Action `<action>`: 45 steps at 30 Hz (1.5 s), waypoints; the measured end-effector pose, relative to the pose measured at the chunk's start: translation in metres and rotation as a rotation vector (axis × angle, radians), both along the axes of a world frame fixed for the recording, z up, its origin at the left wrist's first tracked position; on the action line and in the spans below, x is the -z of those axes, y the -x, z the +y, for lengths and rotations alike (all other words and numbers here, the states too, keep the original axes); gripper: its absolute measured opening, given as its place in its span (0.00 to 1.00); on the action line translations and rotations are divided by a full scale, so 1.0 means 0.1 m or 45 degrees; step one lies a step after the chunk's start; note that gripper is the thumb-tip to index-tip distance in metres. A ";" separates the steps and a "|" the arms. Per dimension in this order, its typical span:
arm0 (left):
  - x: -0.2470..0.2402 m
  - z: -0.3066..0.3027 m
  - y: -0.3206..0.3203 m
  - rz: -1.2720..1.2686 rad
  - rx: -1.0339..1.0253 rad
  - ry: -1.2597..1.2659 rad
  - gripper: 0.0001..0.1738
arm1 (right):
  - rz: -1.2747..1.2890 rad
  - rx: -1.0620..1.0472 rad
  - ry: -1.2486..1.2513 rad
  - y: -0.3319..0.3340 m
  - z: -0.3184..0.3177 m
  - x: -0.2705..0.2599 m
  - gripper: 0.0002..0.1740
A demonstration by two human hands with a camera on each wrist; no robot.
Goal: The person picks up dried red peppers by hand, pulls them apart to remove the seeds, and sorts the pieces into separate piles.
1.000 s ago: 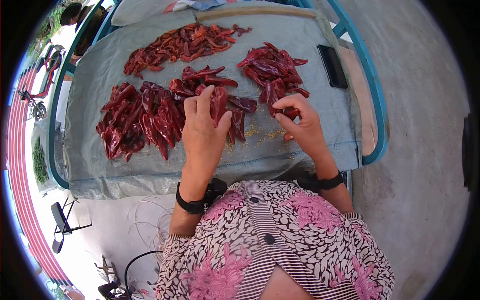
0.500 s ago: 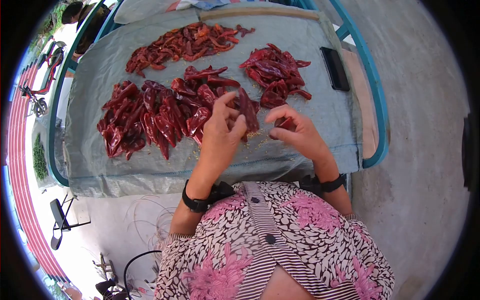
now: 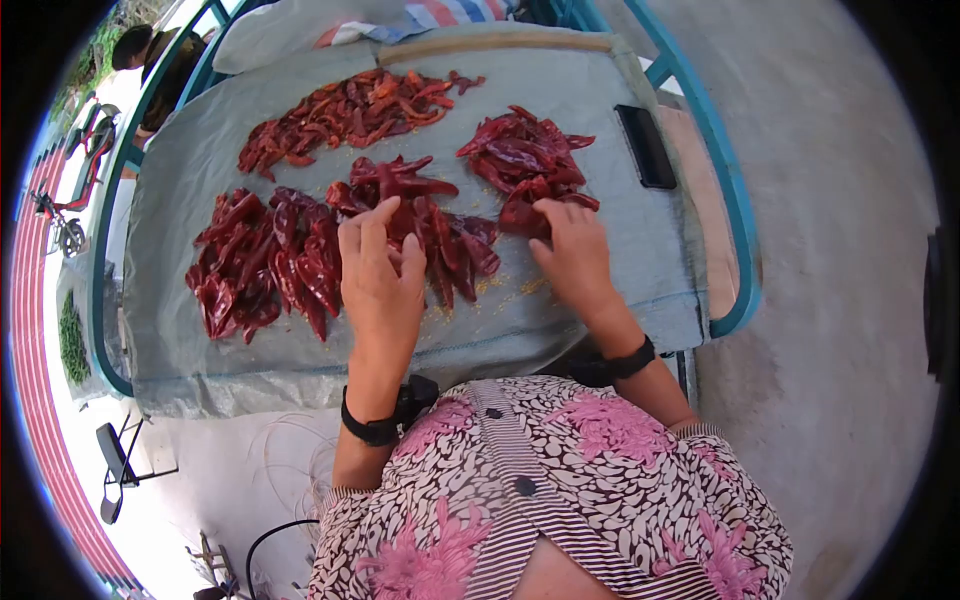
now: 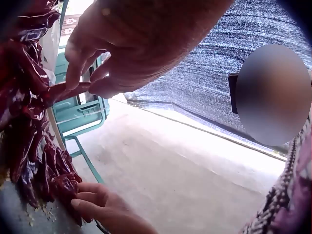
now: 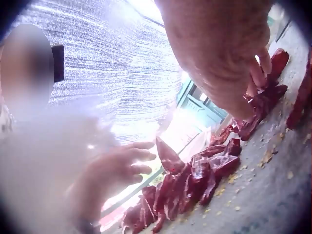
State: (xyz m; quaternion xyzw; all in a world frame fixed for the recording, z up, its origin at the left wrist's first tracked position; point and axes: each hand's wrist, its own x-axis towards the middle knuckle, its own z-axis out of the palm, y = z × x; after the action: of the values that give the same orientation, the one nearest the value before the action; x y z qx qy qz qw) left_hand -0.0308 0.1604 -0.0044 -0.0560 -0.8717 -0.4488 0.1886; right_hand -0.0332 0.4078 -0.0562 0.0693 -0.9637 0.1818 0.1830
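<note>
My left hand [image 3: 378,285] is over the middle heap of shiny dried red chili peppers [image 3: 440,245]. In the left wrist view its thumb and a finger pinch one red chili pepper [image 4: 58,92] at the heap. My right hand [image 3: 580,260] reaches into the smaller chili heap [image 3: 525,155] on the right. There its fingertips and thumb hold a red chili pepper [image 5: 263,105] at the near edge, with part of the grip hidden behind the hand. More whole peppers [image 3: 255,255] lie to the left.
Smaller, shrivelled red pepper pieces [image 3: 350,115] are spread at the back of the grey sheet [image 3: 270,365]. A black phone [image 3: 645,147] lies on the right, inside the teal metal rail [image 3: 735,215]. Pale seeds [image 3: 500,288] are scattered between the hands. Someone [image 3: 165,55] is at the far left.
My left hand has moved left, back over the middle heap. The right hand has gone forward onto the right-hand heap. The head view has shifted slightly.
</note>
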 end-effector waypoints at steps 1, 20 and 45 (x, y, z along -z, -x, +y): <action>0.00 0.02 -0.02 0.009 0.020 0.013 0.23 | -0.030 -0.013 -0.008 -0.01 0.03 0.04 0.21; 0.07 0.18 0.03 -0.189 0.489 -0.183 0.26 | -0.589 0.017 0.969 -0.44 0.25 -0.43 0.16; 0.39 0.11 0.22 0.236 0.540 0.237 0.19 | -0.176 -0.058 0.315 -0.02 -0.05 -0.33 0.27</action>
State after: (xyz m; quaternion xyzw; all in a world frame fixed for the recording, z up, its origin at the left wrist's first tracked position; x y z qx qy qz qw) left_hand -0.0531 0.1718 -0.0433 -0.2960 -0.8570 -0.3889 0.1634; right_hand -0.0309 0.4029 -0.0231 0.0553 -0.9424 0.3075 0.1192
